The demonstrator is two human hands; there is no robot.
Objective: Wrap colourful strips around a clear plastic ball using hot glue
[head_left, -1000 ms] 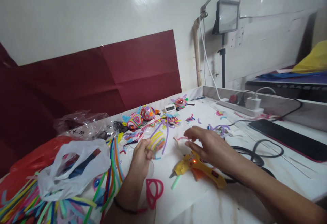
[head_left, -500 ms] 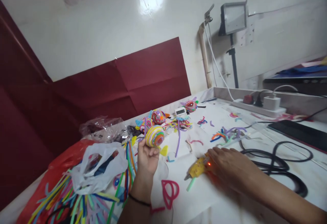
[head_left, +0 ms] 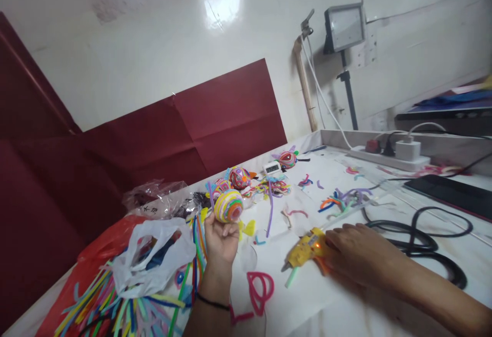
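My left hand (head_left: 222, 239) holds a round striped craft piece (head_left: 228, 206) between thumb and fingers. Bands of yellow, white, green and orange coil around it. My right hand (head_left: 355, 252) is closed round the handle end of a yellow hot glue gun (head_left: 305, 249), its small light glowing orange. The gun's nozzle points left and down, low over the white table; whether it touches the surface I cannot tell. Under the nozzle lies a short pale green strip (head_left: 292, 277). Behind the held piece sit similar colourful pieces (head_left: 240, 177), and a pink looped strip (head_left: 260, 292) lies in front.
At left, a white plastic bag (head_left: 154, 255) and many coloured fuzzy strips (head_left: 142, 316) lie on a red bag (head_left: 98, 242). On the right are a coiled black cable (head_left: 413, 242), a phone (head_left: 449, 193) and a power strip (head_left: 390, 157). A small white display (head_left: 272, 168) stands at the back.
My right hand and the glue gun have shifted slightly right, and the gun shows more clearly. My left hand still holds the striped piece, turned a little. The view has moved slightly.
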